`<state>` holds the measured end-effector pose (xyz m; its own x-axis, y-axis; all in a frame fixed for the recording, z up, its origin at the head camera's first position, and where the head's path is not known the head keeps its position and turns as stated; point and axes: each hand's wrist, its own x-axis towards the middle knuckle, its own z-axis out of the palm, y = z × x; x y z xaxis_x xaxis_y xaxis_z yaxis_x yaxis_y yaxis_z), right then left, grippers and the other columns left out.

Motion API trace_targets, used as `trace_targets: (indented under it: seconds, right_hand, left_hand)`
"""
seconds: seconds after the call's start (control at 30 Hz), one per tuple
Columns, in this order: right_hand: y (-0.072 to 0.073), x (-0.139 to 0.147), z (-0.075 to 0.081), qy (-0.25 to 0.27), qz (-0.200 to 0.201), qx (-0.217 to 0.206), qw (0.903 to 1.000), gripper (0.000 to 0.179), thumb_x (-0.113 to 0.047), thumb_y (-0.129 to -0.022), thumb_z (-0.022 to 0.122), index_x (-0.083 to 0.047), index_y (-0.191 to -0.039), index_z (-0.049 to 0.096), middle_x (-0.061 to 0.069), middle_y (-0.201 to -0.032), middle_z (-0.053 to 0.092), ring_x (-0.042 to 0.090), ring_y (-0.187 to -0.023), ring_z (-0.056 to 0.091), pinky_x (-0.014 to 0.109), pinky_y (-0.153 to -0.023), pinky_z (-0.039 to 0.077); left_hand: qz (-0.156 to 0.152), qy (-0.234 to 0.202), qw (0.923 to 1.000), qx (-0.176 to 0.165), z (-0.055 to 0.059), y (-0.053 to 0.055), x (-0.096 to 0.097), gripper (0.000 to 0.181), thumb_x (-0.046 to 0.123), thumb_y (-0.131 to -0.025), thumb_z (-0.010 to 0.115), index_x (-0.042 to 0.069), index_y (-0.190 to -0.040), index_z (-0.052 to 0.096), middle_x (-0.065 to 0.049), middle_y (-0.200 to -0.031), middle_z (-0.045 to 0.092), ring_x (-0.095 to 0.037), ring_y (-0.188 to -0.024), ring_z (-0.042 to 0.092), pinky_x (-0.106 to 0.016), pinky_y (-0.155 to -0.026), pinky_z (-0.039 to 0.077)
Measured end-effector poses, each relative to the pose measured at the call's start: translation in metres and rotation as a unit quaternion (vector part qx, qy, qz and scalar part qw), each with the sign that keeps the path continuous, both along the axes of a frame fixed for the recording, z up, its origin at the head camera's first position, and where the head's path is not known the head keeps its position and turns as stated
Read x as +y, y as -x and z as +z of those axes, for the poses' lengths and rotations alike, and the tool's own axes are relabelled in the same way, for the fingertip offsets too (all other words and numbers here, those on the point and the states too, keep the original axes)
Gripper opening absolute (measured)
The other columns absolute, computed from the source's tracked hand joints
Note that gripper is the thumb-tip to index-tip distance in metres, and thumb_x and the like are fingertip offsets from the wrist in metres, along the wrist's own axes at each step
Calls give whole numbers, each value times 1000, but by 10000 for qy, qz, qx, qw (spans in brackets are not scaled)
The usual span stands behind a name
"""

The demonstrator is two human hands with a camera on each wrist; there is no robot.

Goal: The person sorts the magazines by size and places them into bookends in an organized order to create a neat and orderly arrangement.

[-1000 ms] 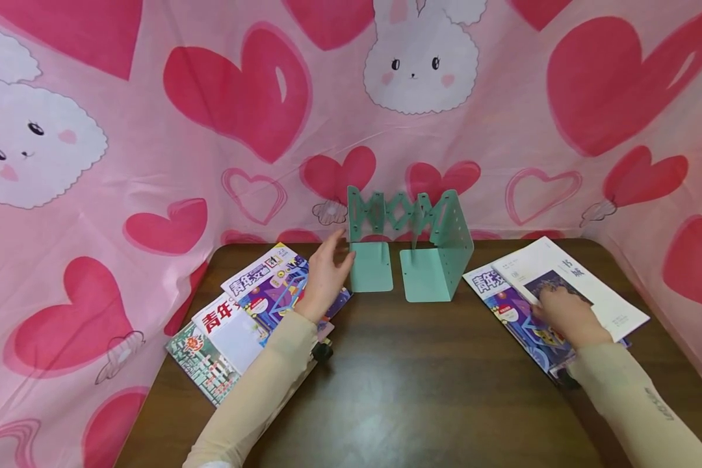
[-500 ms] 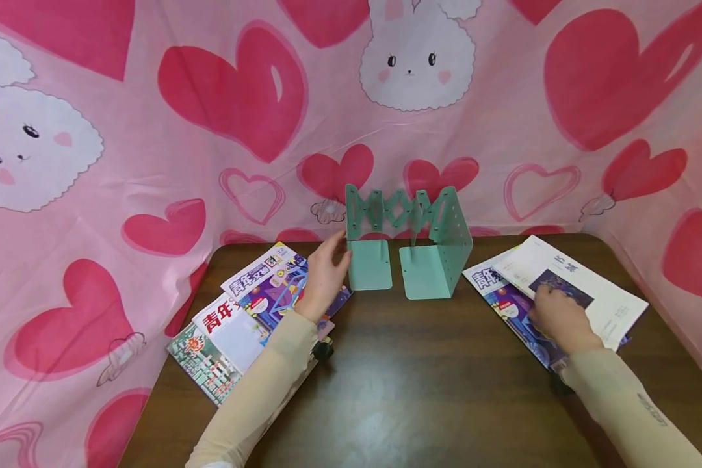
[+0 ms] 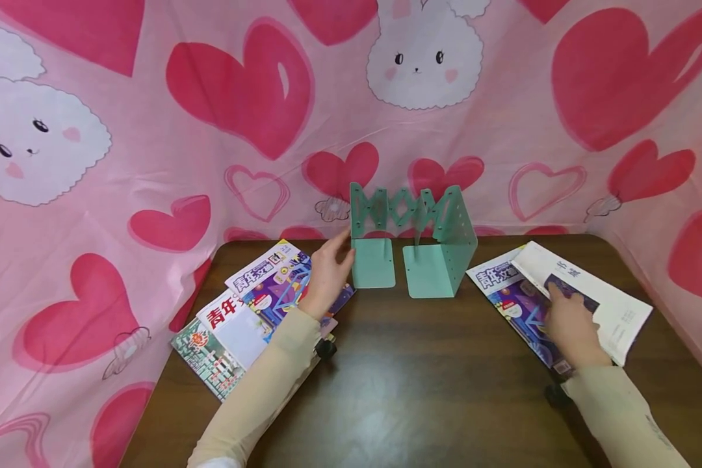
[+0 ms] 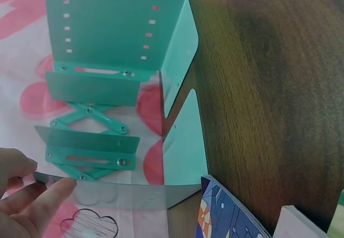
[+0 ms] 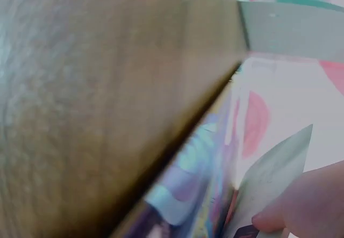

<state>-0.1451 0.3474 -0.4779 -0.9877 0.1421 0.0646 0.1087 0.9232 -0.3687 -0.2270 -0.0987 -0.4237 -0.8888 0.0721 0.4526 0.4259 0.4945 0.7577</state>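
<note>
A green expanding metal bookend [image 3: 429, 270] stands at the back middle of the table. My left hand [image 3: 323, 276] is at its left end panel, fingertips on either side of the panel's edge in the left wrist view. My right hand [image 3: 573, 325] holds a white magazine [image 3: 623, 322] by its left side, over a purple magazine [image 3: 511, 292] on the right. The white cover is bent and tilted up. In the right wrist view the thumb [image 5: 271, 222] lies on the cover; the other fingers are hidden there.
A fanned stack of magazines [image 3: 234, 331] lies at the left, partly under the left forearm. Dark wooden table [image 3: 409, 383] shows between the stacks. A pink cloth [image 3: 491, 130] with hearts and rabbits hangs close behind the bookend.
The right hand has tilted and bent the white magazine, shifting it right and baring more of the purple cover. The left hand stays at the bookend.
</note>
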Motion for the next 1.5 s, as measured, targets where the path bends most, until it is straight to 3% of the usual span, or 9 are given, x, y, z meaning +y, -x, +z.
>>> trace_targets:
  seconds: [0.27,0.53,0.8,0.9,1.03,1.13,1.27,1.37,1.5]
  right_hand:
    - [-15,2,13,156,34,1343,9908,46,5,-93,48,10,-139,50,48,-99,55,65,-82,56,75,-62,43]
    - [-29,-4,27,755,-230,1723,9819,48,1,-99,46,6,-147,49,45,-118,59,65,-83,57,79,-73,42]
    - [-41,-18,34,1494,-946,2208,9592,45,-7,-102,48,-2,-146,54,39,-110,64,61,-83,55,78,-73,40]
    - [-42,-21,35,1494,-1094,2442,9519,38,-9,-101,51,-1,-138,59,33,-92,66,50,-71,55,56,-58,46]
    - [-45,-28,36,1552,-1239,2744,9409,33,-11,-100,55,-1,-130,64,28,-89,69,34,-67,53,25,-54,32]
    - [-48,-35,37,1914,-1307,2900,9285,31,-11,-101,56,1,-129,65,27,-105,72,19,-77,59,19,-63,34]
    - [-51,-47,40,2647,-1350,3039,9052,31,-11,-102,55,3,-128,65,-5,-107,74,-7,-83,56,8,-69,40]
    - [-54,-56,42,3094,-1281,3100,8898,31,-9,-103,54,6,-129,64,-26,-104,65,-13,-85,60,4,-70,45]
    - [-58,-67,44,3367,-1069,3091,8830,32,-6,-104,54,7,-132,62,-23,-109,66,-10,-94,63,5,-74,49]
  left_hand:
    - [66,74,9999,103,-1,-1,0,49,4,-97,71,4,-145,60,-19,-131,70,-31,-111,71,-45,-98,57]
    - [63,-8,10000,6,1,-2,0,51,5,-98,71,8,-147,59,-16,-130,71,-30,-109,71,-43,-99,57]
    - [6,-81,9999,-80,1,-3,-1,52,3,-98,69,9,-149,58,-15,-133,69,-29,-112,71,-43,-98,57]
    - [2,-80,9999,-61,0,-3,-1,52,3,-99,69,10,-149,58,-15,-131,70,-28,-111,71,-42,-99,57]
    - [0,-48,10000,1,0,-2,-1,52,4,-99,69,10,-149,58,-15,-129,71,-28,-111,70,-41,-99,57]
    - [-7,-66,10000,16,0,-2,0,52,5,-99,69,9,-149,58,-15,-130,70,-28,-111,70,-42,-100,56]
    - [-6,-107,9999,15,-1,-2,0,51,5,-99,69,8,-149,57,-16,-132,69,-29,-112,70,-43,-100,56]
    - [31,-85,9999,52,-3,-2,0,51,5,-99,70,7,-148,58,-16,-132,69,-29,-112,70,-43,-100,56]
    - [64,-108,9998,130,-4,-2,0,49,4,-99,69,4,-147,59,-17,-129,70,-30,-111,70,-44,-98,57]
